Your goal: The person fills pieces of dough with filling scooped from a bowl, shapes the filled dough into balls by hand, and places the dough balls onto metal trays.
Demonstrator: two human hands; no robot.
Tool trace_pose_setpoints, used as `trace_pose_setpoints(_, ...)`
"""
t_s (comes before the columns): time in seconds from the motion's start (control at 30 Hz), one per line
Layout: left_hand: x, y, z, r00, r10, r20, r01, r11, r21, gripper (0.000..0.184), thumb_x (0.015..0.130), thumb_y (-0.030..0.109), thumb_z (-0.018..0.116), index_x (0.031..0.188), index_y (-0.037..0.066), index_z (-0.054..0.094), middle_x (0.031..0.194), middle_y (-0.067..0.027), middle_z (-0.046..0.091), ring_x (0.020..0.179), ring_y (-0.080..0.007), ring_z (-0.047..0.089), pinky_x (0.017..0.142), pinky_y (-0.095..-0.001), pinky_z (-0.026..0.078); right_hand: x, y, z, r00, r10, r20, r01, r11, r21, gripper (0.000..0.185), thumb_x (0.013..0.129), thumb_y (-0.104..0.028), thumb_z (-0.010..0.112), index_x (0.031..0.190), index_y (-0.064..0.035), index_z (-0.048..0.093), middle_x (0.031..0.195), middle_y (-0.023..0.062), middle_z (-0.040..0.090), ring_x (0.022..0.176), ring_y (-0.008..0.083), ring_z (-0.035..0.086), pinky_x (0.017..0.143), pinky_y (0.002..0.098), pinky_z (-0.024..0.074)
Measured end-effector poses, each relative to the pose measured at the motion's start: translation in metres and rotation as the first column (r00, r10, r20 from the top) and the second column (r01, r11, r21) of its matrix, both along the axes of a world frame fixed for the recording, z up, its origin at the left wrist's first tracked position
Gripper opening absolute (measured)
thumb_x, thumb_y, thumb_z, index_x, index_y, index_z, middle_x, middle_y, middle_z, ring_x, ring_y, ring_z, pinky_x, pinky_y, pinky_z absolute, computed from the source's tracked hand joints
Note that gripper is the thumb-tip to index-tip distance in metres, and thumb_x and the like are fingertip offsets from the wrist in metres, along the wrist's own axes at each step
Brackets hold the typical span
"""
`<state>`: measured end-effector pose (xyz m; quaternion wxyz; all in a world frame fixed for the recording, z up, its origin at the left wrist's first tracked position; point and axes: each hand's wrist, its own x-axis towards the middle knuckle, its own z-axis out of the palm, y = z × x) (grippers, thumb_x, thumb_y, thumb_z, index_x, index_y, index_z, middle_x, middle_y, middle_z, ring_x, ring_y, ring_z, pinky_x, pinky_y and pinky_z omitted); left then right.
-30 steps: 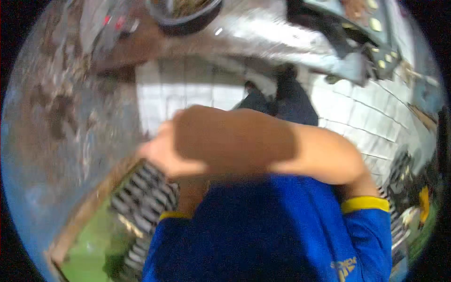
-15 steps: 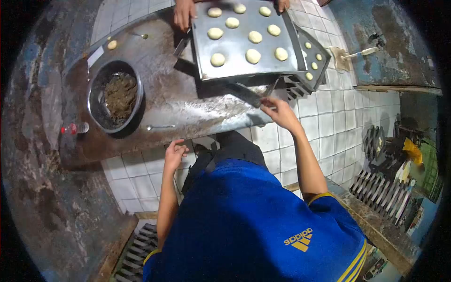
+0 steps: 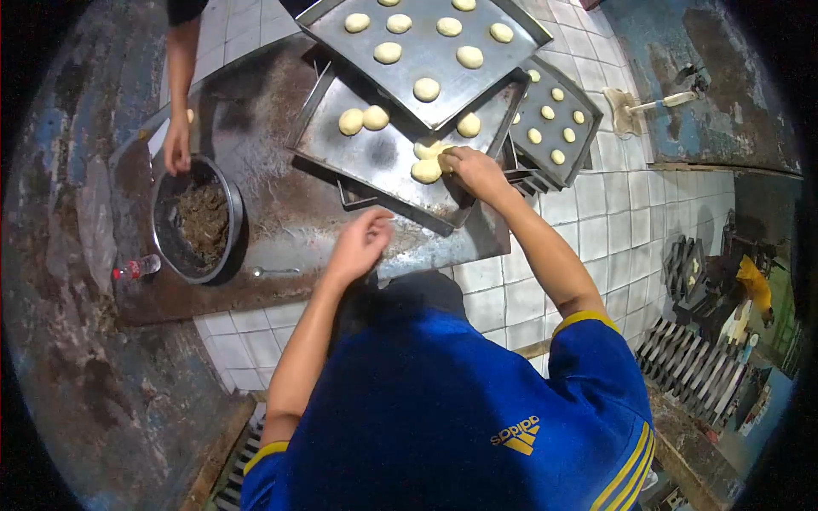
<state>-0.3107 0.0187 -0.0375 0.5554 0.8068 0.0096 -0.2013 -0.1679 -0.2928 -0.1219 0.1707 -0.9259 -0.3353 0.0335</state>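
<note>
My right hand (image 3: 475,173) reaches over the lower metal tray (image 3: 341,162), its fingers closed on a pale dough ball that they partly cover. Just beside it on that tray lies another dough ball (image 3: 426,171), touching its neighbour. My left hand (image 3: 364,243) is near the tray's front edge, fingers loosely bent and apart, holding nothing. An upper tray (image 3: 417,77) with several spaced dough balls lies askew across the back of the lower one. Two more balls (image 3: 363,121) sit together at the lower tray's left.
A co-worker's hand (image 3: 176,146) hangs at the rim of a bowl of brown filling (image 3: 203,217). A spoon (image 3: 275,272) and a red-labelled bottle (image 3: 136,267) lie nearby. Another tray of dough balls (image 3: 567,128) is at the right. Metal racks (image 3: 694,362) stand lower right.
The upper tray has turned and shifted, exposing the lower one. My right hand has moved up and left onto a dough ball, my left hand rightward. The co-worker's hand now shows by the bowl.
</note>
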Motion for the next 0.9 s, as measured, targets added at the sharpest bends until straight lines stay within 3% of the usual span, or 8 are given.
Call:
trace_pose_setpoints(0.1,0.054,-0.052,-0.007,0.991,-0.133,-0.021,0.131,0.989,-0.069,0.034,0.099,0.016,0.068,0.129,0.001,0.066,0.113,-0.0156,0.076,0.107,-0.0256,0.073,0.095,-0.0378,0.056,0.017,-0.004,-0.01,0.987,0.114,0.11,-0.103,0.99,-0.1,0.028,0.09,-0.013,0.061,0.116,-0.0143,0.07,0.122,0.0056,0.069,0.109,0.0253,0.069,0.091,0.0392,0.0589)
trace_pose_setpoints(0.17,0.08,-0.079,-0.046,0.881,-0.313,0.355,0.276,0.949,0.153,0.032,0.094,0.01,0.067,0.124,0.0,0.064,0.113,-0.0221,0.072,0.11,-0.0379,0.07,0.096,-0.0438,0.055,0.027,-0.005,-0.011,0.987,0.138,0.087,-0.128,0.985,-0.115,0.027,0.089,-0.015,0.063,0.115,-0.0129,0.07,0.118,0.0067,0.069,0.108,0.0263,0.07,0.091,0.0406,0.059)
trace_pose_setpoints(0.27,0.113,-0.099,-0.085,0.893,-0.297,0.337,0.223,0.944,0.241,0.032,0.09,0.006,0.066,0.12,-0.001,0.061,0.114,-0.0274,0.067,0.11,-0.0472,0.064,0.097,-0.0477,0.053,0.038,0.002,0.006,0.989,0.133,-0.071,-0.144,0.974,-0.176,0.027,0.087,-0.019,0.067,0.113,-0.009,0.07,0.113,0.0099,0.071,0.107,0.0291,0.07,0.091,0.0435,0.0589)
trace_pose_setpoints(0.33,0.128,-0.101,-0.1,0.924,-0.265,0.274,0.195,0.946,0.258,0.032,0.089,0.006,0.067,0.119,-0.002,0.059,0.113,-0.0263,0.067,0.11,-0.0451,0.065,0.097,-0.0475,0.053,0.044,-0.004,0.012,0.974,0.088,-0.209,-0.135,0.966,-0.219,0.028,0.086,-0.02,0.067,0.111,-0.0067,0.07,0.111,0.0121,0.072,0.107,0.0308,0.07,0.09,0.0449,0.0586)
trace_pose_setpoints(0.43,0.139,-0.092,-0.121,0.971,-0.165,0.175,0.131,0.972,0.193,0.033,0.089,0.005,0.066,0.119,-0.003,0.058,0.111,-0.0234,0.067,0.109,-0.0401,0.066,0.097,-0.047,0.053,0.05,-0.015,0.057,0.475,-0.022,-0.88,-0.135,0.986,-0.097,0.039,0.089,-0.021,0.063,0.125,-0.0042,0.069,0.096,0.0058,0.07,0.09,0.0179,0.065,0.083,0.0372,0.0536)
trace_pose_setpoints(0.53,0.138,-0.087,-0.116,1.0,0.015,0.016,-0.015,1.0,-0.025,0.033,0.099,0.021,0.062,0.122,-0.003,0.063,0.119,-0.0244,0.067,0.115,-0.0399,0.064,0.105,-0.0457,0.049,0.014,-0.039,0.078,0.401,0.173,-0.9,0.288,0.908,0.303,0.04,0.093,-0.021,0.069,0.128,-0.0008,0.067,0.096,0.0003,0.07,0.089,0.0106,0.062,0.082,0.0314,0.0522)
trace_pose_setpoints(0.67,0.114,-0.093,-0.056,0.993,0.113,-0.044,-0.121,0.955,-0.27,0.057,0.116,0.044,0.036,0.132,-0.001,0.067,0.132,-0.0202,0.068,0.124,-0.029,0.064,0.11,-0.0353,0.045,-0.032,0.0,0.111,0.462,-0.001,-0.887,0.651,0.679,0.339,0.046,0.094,-0.018,0.076,0.132,0.0049,0.065,0.106,0.0045,0.074,0.093,0.0115,0.067,0.088,0.0292,0.054)
trace_pose_setpoints(0.9,0.104,-0.064,-0.013,0.883,0.232,-0.409,-0.448,0.679,-0.582,0.064,0.114,0.056,0.036,0.13,0.003,0.068,0.127,-0.0134,0.069,0.119,-0.021,0.066,0.105,-0.0348,0.05,-0.078,0.073,0.129,0.434,0.157,-0.887,0.786,0.416,0.458,0.049,0.095,-0.013,0.074,0.14,0.0007,0.062,0.125,0.005,0.07,0.114,0.0114,0.065,0.101,0.0293,0.0505)
